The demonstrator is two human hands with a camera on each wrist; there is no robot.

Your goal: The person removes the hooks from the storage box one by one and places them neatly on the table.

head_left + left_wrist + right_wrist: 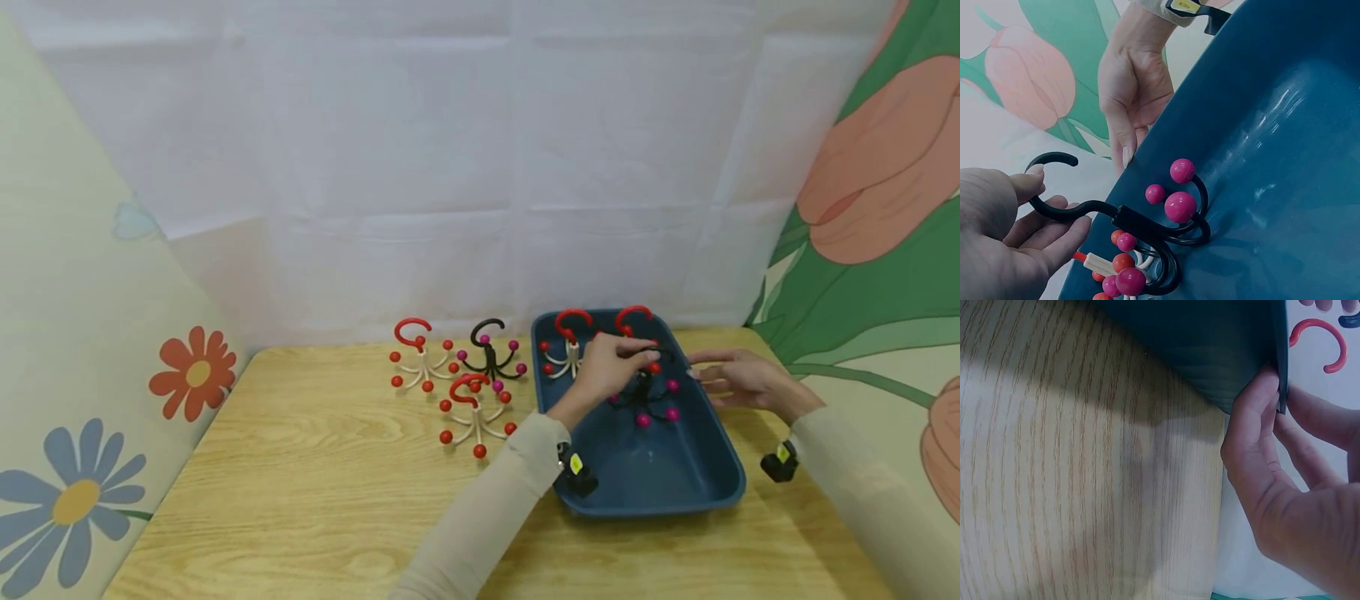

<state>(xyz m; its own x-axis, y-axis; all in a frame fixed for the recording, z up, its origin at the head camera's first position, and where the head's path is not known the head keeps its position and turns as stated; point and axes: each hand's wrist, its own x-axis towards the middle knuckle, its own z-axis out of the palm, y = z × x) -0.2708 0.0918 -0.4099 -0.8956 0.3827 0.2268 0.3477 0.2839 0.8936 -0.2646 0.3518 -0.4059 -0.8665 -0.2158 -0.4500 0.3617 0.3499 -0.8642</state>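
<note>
My left hand [604, 368] pinches the black top hook of a multi-arm hook hanger [1141, 225] with pink ball tips. The arms of this black hanger spread inside the dark blue tray [738, 479], toward its right side. Thumb and fingers of my right hand [746, 385] grip the tray's right rim, one on each side of it, as the right wrist view shows. Behind the black hanger, two white hangers with red hooks and red balls stand in the tray's far end, one at left [573, 358] and one at right [634, 312], the latter partly hidden by my left hand.
Left of the tray, on the wooden table [315, 500], stand a black hanger [491, 360] with pink balls and two white ones with red hooks, one farther back [423, 367] and one nearer [477, 421]. A white sheet [390, 167] hangs behind the table.
</note>
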